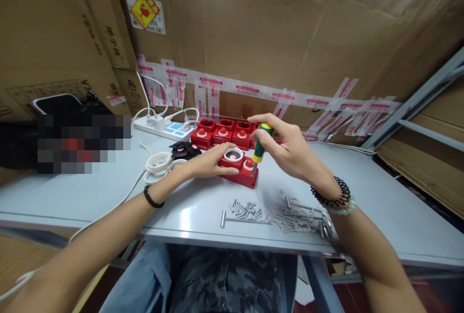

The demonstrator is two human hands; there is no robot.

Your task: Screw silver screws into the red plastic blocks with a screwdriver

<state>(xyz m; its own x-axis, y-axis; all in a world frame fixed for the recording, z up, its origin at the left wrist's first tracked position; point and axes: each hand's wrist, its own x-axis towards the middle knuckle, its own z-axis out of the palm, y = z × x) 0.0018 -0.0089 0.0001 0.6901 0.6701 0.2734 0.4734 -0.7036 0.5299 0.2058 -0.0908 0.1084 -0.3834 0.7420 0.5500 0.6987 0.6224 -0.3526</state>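
Observation:
My right hand [290, 151] is wrapped round a green-and-yellow screwdriver [258, 151], which stands almost upright. Its blade comes down at the right end of a red box [237, 177], beside a round red knob with a white ring; the exact contact point is too small to tell. My left hand [206, 162] grips the same box from its left side, thumb along the front and fingers over the back. A white ring [233, 154] surrounds the dark round opening on top of the box. Behind it stand several similar red boxes [223, 139] in a row.
Small metal screws [246, 208] lie before the box, near a T-shaped metal rod [242, 220] and a pile of metal parts [297, 216]. White rings [158, 162], black pieces [183, 149] and a corded power strip [163, 130] are left. Cardboard [268, 37] stands behind.

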